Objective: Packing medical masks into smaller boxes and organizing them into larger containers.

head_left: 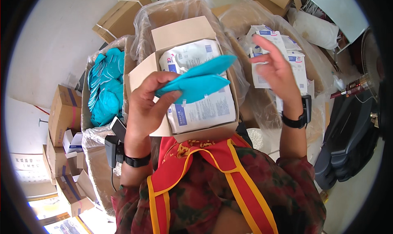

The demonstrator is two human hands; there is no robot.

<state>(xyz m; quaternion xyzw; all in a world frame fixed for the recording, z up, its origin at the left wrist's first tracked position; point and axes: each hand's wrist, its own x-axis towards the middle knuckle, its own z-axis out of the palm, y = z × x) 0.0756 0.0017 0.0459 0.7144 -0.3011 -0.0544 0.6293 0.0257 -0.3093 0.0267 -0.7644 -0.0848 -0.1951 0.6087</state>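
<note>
Teal pieces: two flat, curved, folded shapes (200, 88), at the centre of the frame above the open carton, joined or overlapping at their left end and fanned apart toward the right.
Left hand: thumb and fingers (149, 101) pinch that left end; the edge grip likely leaves the rest free to spread.
Right hand: at right of centre (278, 72), fingers loosely spread and slightly blurred, apart from the pieces, nothing visible in it.
Open carton: flaps (184, 32) folded outward, which seems to keep its mouth unobstructed; what supports it is hidden.
White packets: laid flat inside (204, 111), probably to fit its width.
Teal heap: many similar pieces (106, 90) in a tall box at left, seemingly within arm's reach.
Right-hand box: plastic-lined (317, 62), holding loose white packages (301, 72); the lining presumably shields them from the cardboard.
</note>
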